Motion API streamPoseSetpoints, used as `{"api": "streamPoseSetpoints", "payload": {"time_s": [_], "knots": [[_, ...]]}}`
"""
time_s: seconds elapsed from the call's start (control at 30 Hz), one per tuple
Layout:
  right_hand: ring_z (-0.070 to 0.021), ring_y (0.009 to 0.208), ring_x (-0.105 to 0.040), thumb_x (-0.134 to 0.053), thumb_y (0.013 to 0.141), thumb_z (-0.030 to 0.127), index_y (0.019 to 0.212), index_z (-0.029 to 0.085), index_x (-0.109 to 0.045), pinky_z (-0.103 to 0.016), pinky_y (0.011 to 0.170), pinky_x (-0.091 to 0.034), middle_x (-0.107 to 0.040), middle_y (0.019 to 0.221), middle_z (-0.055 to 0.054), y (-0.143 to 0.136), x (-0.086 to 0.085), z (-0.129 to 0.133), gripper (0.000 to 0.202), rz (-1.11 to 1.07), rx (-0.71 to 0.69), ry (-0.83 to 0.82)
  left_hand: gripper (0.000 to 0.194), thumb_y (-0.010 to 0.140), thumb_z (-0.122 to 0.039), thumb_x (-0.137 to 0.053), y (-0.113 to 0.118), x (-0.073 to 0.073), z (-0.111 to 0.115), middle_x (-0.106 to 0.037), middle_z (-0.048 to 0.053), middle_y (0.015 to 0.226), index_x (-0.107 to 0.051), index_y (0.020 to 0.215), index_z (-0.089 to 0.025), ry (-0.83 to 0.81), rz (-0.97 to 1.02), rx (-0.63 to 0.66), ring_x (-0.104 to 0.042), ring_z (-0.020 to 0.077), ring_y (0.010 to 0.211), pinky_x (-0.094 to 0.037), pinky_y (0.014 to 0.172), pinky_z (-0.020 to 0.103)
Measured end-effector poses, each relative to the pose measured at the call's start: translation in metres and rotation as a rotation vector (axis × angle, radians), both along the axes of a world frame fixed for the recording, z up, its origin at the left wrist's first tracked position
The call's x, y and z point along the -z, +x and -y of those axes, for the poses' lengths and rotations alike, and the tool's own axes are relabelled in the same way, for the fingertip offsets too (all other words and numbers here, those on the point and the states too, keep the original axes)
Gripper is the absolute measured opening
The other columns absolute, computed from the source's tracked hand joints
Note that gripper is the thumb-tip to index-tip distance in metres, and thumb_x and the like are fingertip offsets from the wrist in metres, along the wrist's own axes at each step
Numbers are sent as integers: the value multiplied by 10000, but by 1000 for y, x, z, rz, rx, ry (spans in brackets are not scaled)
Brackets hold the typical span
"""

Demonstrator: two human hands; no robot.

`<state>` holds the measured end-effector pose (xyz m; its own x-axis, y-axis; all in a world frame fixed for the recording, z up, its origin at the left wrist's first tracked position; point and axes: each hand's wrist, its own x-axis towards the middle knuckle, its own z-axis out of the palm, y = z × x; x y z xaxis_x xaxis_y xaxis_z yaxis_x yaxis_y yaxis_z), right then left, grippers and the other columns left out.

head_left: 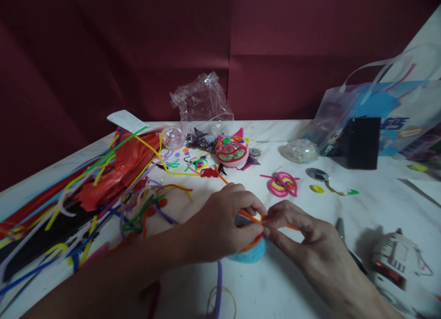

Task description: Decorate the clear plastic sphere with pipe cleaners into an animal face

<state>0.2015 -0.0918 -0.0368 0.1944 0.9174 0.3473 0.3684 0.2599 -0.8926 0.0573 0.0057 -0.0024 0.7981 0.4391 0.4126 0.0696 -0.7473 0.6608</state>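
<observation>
While left grip (220,220) and right grip (306,238) pinch it, the orange stem (251,217) runs crosswise.

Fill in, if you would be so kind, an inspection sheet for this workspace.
Surface: white marbled tabletop.
Job's things: orange strip between the fingers; blue piece with an orange edge, below the left hand.
Clutter: loose coloured strips, many toward the left; red plastic; pink decorated figure; pink coil; crumpled clear bag.
Hands: left hand and right hand both pinch the orange strip, fingertips close together.
Cables: nothing seen.
Surroundings: dark red backdrop; printed bag behind a black block at right.
</observation>
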Motion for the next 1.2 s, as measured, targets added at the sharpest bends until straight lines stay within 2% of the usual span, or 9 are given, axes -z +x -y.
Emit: {"api": "streamPoseSetpoints", "payload": {"time_s": [0.27,0.4,0.47,0.63,0.83,1.0,1.2], "knots": [[-167,732,-554,-579,815,262,662,217,-616,-228,682,-420,-584,763,7,2,1,2,164,9,2,2,187,671,-2,-536,7,-4,1,-583,9,718,-615,772,-138,92,-52,16,-545,123,699,-421,660,226],[-169,724,-558,-584,819,271,652,219,-608,-230,675,-419,-582,756,9,1,2,1,176,15,1,15,179,666,9,-558,6,-4,0,-620,6,716,-617,749,-138,109,-32,96,-551,125,718,-423,704,229],[-170,715,-556,-585,815,274,647,220,-606,-233,669,-418,-580,750,9,1,2,0,178,17,2,18,182,664,16,-560,5,-4,-1,-627,7,722,-622,742,-137,78,-28,97,-554,123,722,-426,727,234],[-170,679,-548,-573,807,303,650,218,-588,-242,627,-417,-577,725,9,0,-4,-4,179,75,10,-6,190,642,-48,-583,4,-2,-2,-607,48,849,-647,789,-150,-27,-73,-59,-551,179,851,-436,783,295],[-186,667,-549,-550,799,320,639,215,-569,-265,604,-419,-581,718,-6,-3,-9,-12,192,121,-3,-14,200,634,-116,-579,3,-3,-4,-617,21,857,-619,822,-172,-195,-158,-166,-564,175,818,-451,766,296],[-171,660,-551,-540,802,313,632,217,-568,-252,602,-417,-576,715,7,-7,-11,-15,197,125,-16,-12,269,638,-115,-571,-2,-6,-8,-626,9,885,-569,900,-178,-297,-182,-149,-571,176,852,-471,738,270],[-168,632,-551,-553,787,305,628,218,-559,-246,578,-422,-583,701,11,-11,-11,-16,182,138,-4,-2,304,640,-112,-561,-6,-7,-10,-612,1,905,-543,935,-186,-310,-171,-112,-572,170,859,-473,750,263]]}}
